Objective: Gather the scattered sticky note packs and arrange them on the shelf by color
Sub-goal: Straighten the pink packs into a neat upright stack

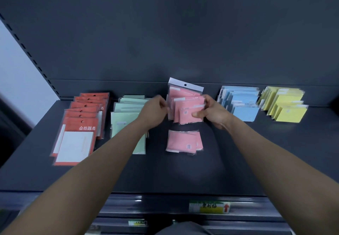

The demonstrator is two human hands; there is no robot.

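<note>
We see left grip [156, 108], right grip [211, 112] clasping pink stack [185, 104] upright near shelf [183, 176] back edge. Loose pink packs [184, 142] flat just ahead; open surface beyond to front edge.

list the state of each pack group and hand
red packs, flat, overlapping
green packs, flat, overlapping
held pink stack, upright, gripped both sides
loose pink packs, flat, untouched
blue packs, overlapping row
yellow packs, overlapping row
left hand, grips held pink stack
right hand, grips held pink stack
</note>
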